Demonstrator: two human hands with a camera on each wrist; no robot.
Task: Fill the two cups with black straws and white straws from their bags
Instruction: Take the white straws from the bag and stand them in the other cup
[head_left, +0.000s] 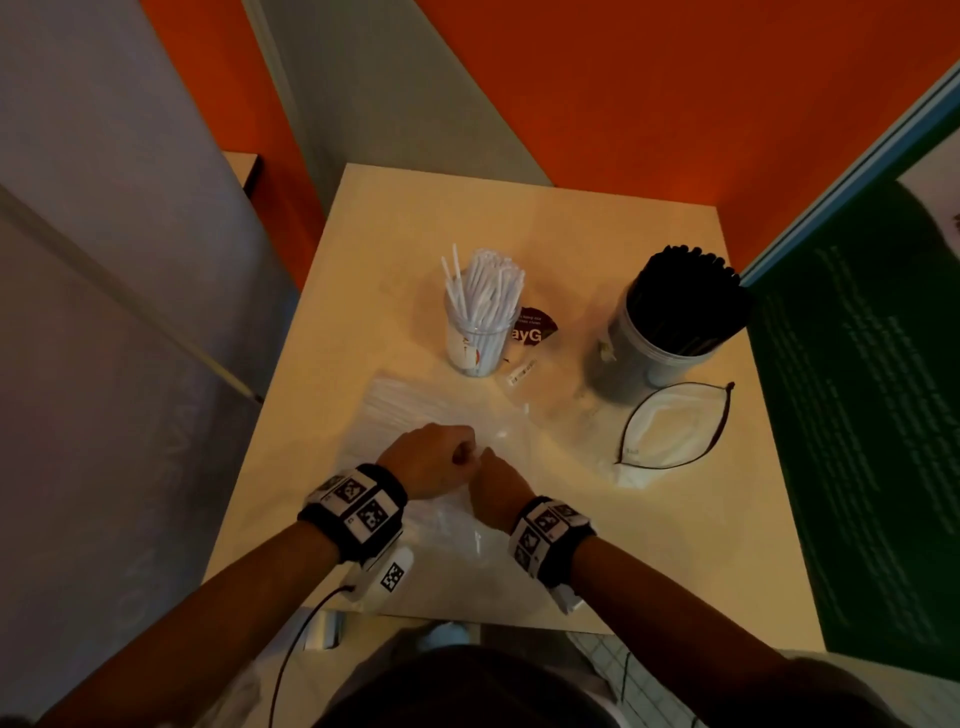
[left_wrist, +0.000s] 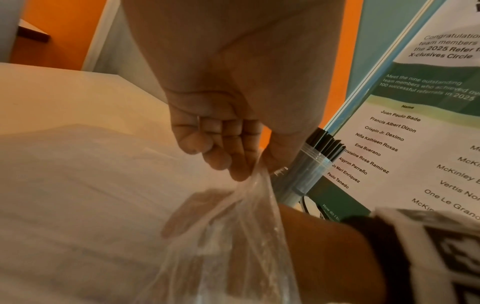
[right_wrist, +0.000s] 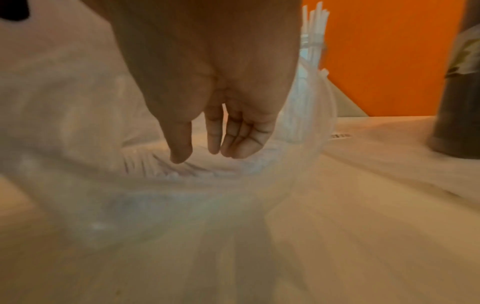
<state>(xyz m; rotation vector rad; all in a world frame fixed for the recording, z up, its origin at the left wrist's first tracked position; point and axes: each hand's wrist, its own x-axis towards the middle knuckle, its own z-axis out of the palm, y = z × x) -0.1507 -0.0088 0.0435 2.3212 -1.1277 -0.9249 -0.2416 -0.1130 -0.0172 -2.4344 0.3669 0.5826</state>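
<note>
A clear cup (head_left: 478, 338) holding white straws stands mid-table. A larger cup (head_left: 670, 332) packed with black straws is to its right. A clear bag (head_left: 410, 410) with white straws (right_wrist: 161, 166) lies flat in front of me. My left hand (head_left: 436, 457) pinches the bag's open edge (left_wrist: 249, 181) between curled fingers (left_wrist: 228, 156) and lifts it. My right hand (head_left: 498, 483) is inside the bag mouth. Its fingers (right_wrist: 215, 142) hang loosely over the straws and the thumb tip touches them. It holds nothing.
An empty zip bag (head_left: 670, 426) with a dark rim lies right of my hands, below the black-straw cup. A dark red sticker (head_left: 530, 327) and a small label strip (head_left: 522, 373) lie by the white-straw cup. A green poster (head_left: 857, 415) borders the table (head_left: 597, 519) on the right.
</note>
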